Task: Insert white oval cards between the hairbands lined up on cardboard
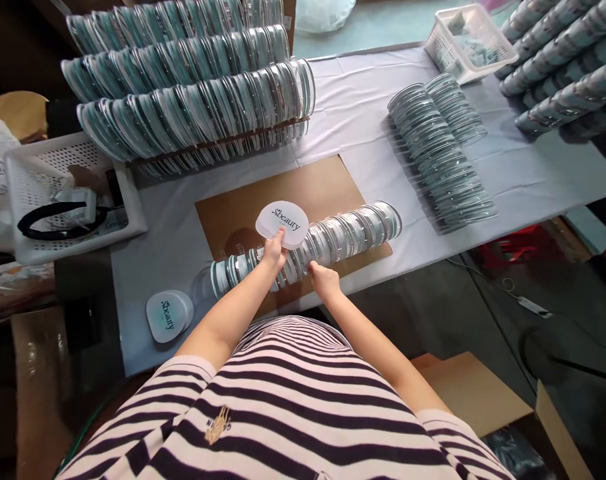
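Note:
My left hand (274,253) holds a small stack of round white cards printed "beauty" (283,224) above a row of clear round cases (333,240). That row lies on its side on a brown cardboard sheet (313,187). My right hand (325,279) rests on the near side of the row, fingers touching the cases around its middle. Another stack of the same printed cards (169,315) lies on the white tablecloth near the front left edge.
Long rows of clear cases (193,113) are piled at the back left, and more (440,157) lean at the right. A white basket (57,200) with a black band sits at left, another white basket (467,40) at back right. Cardboard boxes (477,393) stand below the table edge.

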A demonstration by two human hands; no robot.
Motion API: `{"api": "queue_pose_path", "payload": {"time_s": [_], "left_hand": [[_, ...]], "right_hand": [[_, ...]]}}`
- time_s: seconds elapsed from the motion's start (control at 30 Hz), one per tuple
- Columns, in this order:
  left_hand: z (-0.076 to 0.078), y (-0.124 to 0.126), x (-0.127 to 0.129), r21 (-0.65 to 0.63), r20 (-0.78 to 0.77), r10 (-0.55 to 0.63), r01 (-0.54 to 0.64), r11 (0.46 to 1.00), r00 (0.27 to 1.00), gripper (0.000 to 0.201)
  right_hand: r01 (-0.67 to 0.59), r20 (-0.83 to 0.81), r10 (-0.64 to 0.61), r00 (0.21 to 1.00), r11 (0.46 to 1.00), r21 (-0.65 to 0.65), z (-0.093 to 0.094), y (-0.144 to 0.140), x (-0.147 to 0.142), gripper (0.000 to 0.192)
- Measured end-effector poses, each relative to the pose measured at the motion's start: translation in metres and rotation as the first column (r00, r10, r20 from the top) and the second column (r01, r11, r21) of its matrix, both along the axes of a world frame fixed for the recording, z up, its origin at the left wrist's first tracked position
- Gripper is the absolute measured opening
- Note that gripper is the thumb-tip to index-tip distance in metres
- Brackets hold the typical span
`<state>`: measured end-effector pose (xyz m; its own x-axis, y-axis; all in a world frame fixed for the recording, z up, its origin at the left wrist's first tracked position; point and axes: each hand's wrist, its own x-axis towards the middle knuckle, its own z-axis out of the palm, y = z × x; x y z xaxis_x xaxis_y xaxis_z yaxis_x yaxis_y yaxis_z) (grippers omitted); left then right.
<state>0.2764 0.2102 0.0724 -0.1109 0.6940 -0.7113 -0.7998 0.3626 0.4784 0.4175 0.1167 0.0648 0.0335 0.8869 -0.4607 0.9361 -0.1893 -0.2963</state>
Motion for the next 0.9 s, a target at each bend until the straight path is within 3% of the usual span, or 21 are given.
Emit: {"api": "queue_pose_path", "payload": {"time_s": [0.1,0.23,0.33,0.4,0.5,0.6,0.7,0.8,0.83,0.9], "left_hand": [[0.002,-0.002,0.001,0.008,-0.001,0.009,-0.009,1.000,1.000,0.034],[0.002,-0.002,0.004,0.029,-0.043,0.030,-0.029,0.999,0.999,0.037],[0.003,-0.001,0.009,0.026,-0.086,0.018,-0.016,1.000,0.996,0.033],[0.004,-0.003,0.010,0.024,-0.116,0.007,-0.005,1.000,0.993,0.030],[0.010,-0.013,0.006,0.079,-0.121,-0.046,0.056,0.995,0.992,0.027],[0.017,-0.029,-0.003,0.121,-0.121,-0.075,0.090,0.989,0.990,0.025],[0.022,-0.043,-0.011,0.081,-0.145,-0.056,0.068,0.994,0.988,0.020],[0.025,-0.050,-0.015,0.070,-0.110,-0.074,0.082,0.994,0.991,0.019],[0.026,-0.049,-0.018,0.069,-0.083,-0.064,0.070,0.995,0.995,0.020],[0.027,-0.045,-0.027,0.050,-0.038,0.001,0.001,0.999,0.999,0.025]], "right_hand": [[-0.018,-0.059,0.017,0.998,0.999,-0.028,0.005,0.006,0.001,0.016],[-0.017,-0.259,-0.012,0.966,0.994,-0.108,0.019,0.021,0.005,0.036],[0.027,-0.337,-0.074,0.939,0.989,-0.142,0.034,0.037,0.012,0.025],[0.125,-0.312,-0.126,0.942,0.992,-0.024,0.044,0.052,0.017,0.029],[0.228,-0.370,-0.140,0.918,0.952,0.204,0.056,0.071,0.018,0.046],[0.077,-0.341,0.052,0.939,0.932,0.354,0.063,0.069,0.003,0.060],[-0.002,-0.311,0.166,0.936,0.885,0.465,0.062,0.051,-0.022,0.055],[0.158,-0.479,0.031,0.877,0.923,0.350,0.057,0.035,-0.036,0.047],[0.250,-0.528,-0.045,0.848,0.912,0.324,0.056,0.031,-0.035,0.047],[0.400,-0.545,-0.153,0.824,0.839,0.369,0.057,0.019,-0.025,0.046]]}}
